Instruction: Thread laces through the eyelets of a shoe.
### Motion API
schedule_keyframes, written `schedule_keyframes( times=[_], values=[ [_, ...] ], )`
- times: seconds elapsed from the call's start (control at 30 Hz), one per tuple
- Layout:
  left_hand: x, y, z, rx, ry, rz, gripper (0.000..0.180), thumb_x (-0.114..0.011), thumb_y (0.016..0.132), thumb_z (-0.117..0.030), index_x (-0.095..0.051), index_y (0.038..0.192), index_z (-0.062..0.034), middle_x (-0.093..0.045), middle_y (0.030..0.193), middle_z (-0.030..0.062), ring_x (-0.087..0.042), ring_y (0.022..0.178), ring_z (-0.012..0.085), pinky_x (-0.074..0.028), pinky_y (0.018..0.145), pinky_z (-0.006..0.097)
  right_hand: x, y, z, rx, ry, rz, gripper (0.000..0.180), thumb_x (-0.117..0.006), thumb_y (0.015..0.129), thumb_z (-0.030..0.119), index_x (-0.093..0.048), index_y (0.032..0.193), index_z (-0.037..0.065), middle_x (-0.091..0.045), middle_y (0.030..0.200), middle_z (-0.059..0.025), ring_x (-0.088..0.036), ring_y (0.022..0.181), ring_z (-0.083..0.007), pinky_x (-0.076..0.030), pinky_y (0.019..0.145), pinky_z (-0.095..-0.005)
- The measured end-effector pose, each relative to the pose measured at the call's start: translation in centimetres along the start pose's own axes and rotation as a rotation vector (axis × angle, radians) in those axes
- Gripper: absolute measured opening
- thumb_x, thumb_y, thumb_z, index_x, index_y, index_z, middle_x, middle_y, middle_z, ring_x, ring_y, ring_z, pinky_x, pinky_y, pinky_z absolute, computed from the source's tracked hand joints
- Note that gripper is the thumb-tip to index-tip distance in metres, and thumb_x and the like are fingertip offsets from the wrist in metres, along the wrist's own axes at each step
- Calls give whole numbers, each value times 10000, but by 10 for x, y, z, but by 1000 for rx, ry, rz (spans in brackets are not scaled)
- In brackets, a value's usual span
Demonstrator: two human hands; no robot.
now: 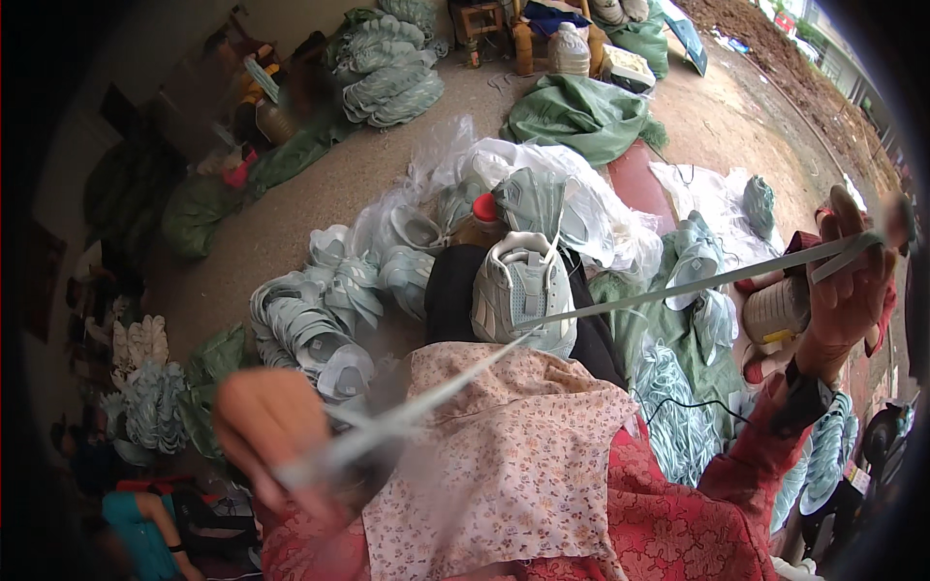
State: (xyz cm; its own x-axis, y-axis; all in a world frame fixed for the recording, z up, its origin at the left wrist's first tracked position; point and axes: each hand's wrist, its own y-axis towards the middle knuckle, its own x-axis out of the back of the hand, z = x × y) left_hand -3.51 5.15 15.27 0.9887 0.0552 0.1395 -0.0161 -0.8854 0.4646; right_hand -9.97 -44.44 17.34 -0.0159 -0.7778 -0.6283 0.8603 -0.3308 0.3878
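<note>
A pale green flat shoelace [697, 282] stretches taut across my lap from one hand to the other. At the lower left, my left hand [276, 431] is closed on one end and blurred by motion. My right hand [841, 295], raised at the far right, grips the other end, with the lace looped over its fingers. Between my knees sits a light grey-green shoe upper [523, 290], toe end unclear, with the lace crossing its near side. Whether the lace passes through the shoe's eyelets I cannot tell. A patterned apron [494, 455] covers my lap.
Stacks of shoe uppers [310, 324] lie left of my knees. A bundle of laces [673, 407] rests on green sacking at the right. Beyond my knees are a red-capped bottle [484, 207], white plastic sheeting [620, 232] and a green sack [576, 116]. Another person [145, 528] sits at the lower left.
</note>
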Motion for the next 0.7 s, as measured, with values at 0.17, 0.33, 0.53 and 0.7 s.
schedule_keyframes(
  times=[0.17, 0.33, 0.53, 0.7],
  values=[
    [9, -106, -3, -35, -16, -680, 356, -624, 978, -213, -646, 664, -47, -639, 667, 56, -533, 485, 105, -279, 403, 247, 176, 3, 30, -129, 301, 404, 316, -439, 1074, 223, -506, 1256, -26, -541, 1226, -174, -414, 629, -132, -385, 613, -303],
    [44, -213, 31, 508, 12, -1230, 189, -650, 958, -237, -694, 1009, -61, -645, 774, 29, -522, 629, 59, -351, 499, 224, 322, -36, 49, 143, 549, -254, 332, -509, 1042, 157, -508, 1306, -44, -572, 1262, -163, -543, 708, -163, -461, 713, -306],
    [64, -194, 133, 956, 1346, -991, 204, -684, 882, -149, -686, 1034, -12, -686, 937, 102, -648, 890, 249, -499, 823, 324, 451, -86, 47, 61, 227, -673, 282, -542, 1005, 53, -576, 1267, -44, -653, 1213, -167, -666, 1043, -258, -566, 909, -341],
    [31, -28, 157, 565, 1158, -688, 188, -695, 839, -29, -701, 1027, -25, -691, 999, 104, -652, 960, 264, -496, 880, 352, 345, -72, -94, -218, -215, -313, 206, -569, 997, 81, -657, 1177, 38, -679, 1126, -27, -622, 1074, -153, -506, 933, -269]
  ],
)
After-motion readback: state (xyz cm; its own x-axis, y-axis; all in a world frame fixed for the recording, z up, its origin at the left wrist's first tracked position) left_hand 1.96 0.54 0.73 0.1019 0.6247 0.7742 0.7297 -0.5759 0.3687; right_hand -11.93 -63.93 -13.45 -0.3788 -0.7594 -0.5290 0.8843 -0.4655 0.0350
